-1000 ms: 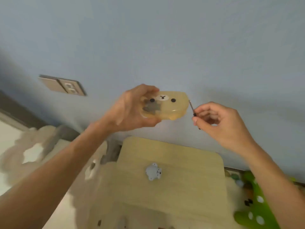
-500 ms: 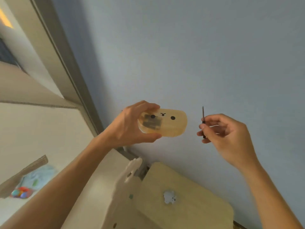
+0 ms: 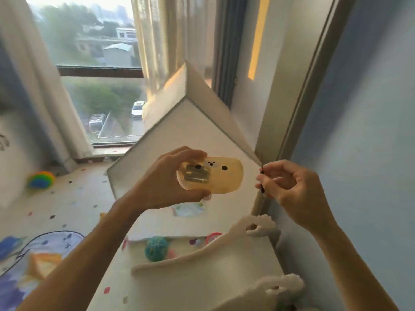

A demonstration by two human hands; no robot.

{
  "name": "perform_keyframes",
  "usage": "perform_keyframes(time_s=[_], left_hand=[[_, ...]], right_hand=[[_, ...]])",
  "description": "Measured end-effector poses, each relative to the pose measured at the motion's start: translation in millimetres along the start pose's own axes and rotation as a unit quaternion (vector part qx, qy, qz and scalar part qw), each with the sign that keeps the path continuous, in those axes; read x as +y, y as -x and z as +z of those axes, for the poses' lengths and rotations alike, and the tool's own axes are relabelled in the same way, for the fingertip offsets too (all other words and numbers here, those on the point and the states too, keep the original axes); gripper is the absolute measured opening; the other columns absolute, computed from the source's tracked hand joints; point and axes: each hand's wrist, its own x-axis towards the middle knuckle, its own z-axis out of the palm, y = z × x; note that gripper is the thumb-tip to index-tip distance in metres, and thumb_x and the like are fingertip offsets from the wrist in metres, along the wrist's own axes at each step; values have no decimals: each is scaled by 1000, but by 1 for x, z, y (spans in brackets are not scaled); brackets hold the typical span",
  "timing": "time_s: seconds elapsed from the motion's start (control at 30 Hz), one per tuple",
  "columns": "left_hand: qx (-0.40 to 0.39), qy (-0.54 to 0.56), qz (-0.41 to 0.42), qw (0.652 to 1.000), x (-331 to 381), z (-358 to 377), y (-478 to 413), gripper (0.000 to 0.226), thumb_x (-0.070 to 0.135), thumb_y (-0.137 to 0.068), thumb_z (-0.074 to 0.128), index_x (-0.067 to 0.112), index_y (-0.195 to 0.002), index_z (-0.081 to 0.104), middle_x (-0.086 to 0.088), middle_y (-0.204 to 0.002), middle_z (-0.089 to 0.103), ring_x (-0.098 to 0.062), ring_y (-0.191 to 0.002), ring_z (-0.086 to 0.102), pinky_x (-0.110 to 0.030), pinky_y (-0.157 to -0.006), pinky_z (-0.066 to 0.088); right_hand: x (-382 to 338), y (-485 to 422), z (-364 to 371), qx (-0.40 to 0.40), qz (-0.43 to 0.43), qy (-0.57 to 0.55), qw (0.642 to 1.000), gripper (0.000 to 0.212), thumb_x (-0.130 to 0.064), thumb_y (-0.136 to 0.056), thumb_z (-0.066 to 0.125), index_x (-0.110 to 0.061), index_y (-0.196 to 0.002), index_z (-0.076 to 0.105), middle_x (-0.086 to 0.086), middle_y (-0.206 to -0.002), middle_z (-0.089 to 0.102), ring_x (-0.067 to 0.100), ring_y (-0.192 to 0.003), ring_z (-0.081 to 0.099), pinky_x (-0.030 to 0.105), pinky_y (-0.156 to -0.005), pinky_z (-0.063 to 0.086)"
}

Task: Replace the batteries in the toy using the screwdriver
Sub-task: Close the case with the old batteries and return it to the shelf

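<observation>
Swung from wall toward window; left hand (image 3: 166, 182) grips bear toy (image 3: 211, 175), right hand (image 3: 292, 187) pinches screwdriver (image 3: 261, 173) just beside it. Risk: midair slip, dropped toy.

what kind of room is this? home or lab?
Most likely a home, probably a child's playroom or bedroom. A white house-shaped toy shelf with a yarn ball in it stands by a curtained window, and a colourful ball lies on a patterned play mat.

Screwdriver (image 3: 261, 176) handle hidden in hand (image 3: 292, 189)
</observation>
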Motion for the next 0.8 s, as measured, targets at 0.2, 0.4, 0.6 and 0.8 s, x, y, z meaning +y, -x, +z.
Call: perform_keyframes(time_s=[0.2,0.4,0.6,0.8], left_hand=[[100,-60,-126,985,-93,-155,128,76,55,-63,92,36,-131,66,19,-126,69,-8,-110,70,-32,-92,59],[160,-82,-206,962,-165,-285,241,74,28,-64,101,19,-130,71,14,-121,69,9,-104,68,-4,-84,48],[178,-94,-231,952,-231,-363,288,77,33,-65,99,21,-134,68,10,-120,70,0,-106,69,-5,-84,48],[186,-99,-234,949,-311,-408,287,78,41,-66,96,26,-136,65,12,-120,69,-7,-108,68,-9,-86,50]], right_hand=[[-85,-34,205,-138,-100,-31,985,27,-13,-85,85,-37,-86,74,-16,-78,81,4,-70,78,20,-72,63],[-162,-26,401,-195,-150,-89,965,15,-16,-85,84,-24,-97,80,-9,-84,81,4,-73,79,17,-74,63],[-207,-29,512,-226,-141,-118,957,18,-6,-83,84,-22,-90,80,-2,-77,82,15,-67,80,29,-72,65],[-227,-70,602,-235,-167,-90,953,15,-6,-84,84,-18,-93,79,-3,-77,82,13,-67,80,39,-75,67]])
